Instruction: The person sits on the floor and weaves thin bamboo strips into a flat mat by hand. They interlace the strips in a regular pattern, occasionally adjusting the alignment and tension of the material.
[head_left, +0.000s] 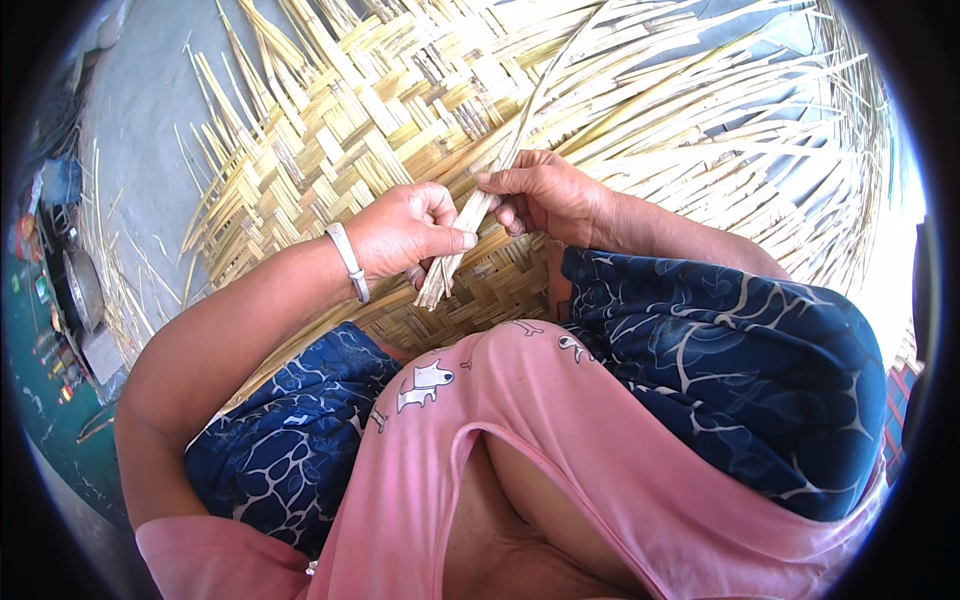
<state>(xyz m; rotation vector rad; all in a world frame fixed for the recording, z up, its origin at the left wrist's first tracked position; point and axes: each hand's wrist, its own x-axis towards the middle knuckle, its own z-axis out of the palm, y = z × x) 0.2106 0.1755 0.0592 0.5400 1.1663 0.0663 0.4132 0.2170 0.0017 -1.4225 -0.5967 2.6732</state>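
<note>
Between my two hands runs a flat bundle of pale split strips (467, 222), its cut end pointing down toward my lap and its long part reaching up to the right. My left hand (412, 232) pinches the bundle near its lower end, thumb on top. Just above that, my right hand (545, 198) grips the same strips between thumb and fingers. Under and beyond both hands lies a woven mat (345, 145) of pale, yellowish strips in a diagonal pattern. A part of the mat also shows between my legs, below the hands.
Long loose strip ends (690, 150) fan out from the mat at the right, and shorter ones (235, 75) stick out at the upper left. Grey floor (140, 130) shows on the left. A round metal pan (84, 290) and small clutter stand at the far left edge.
</note>
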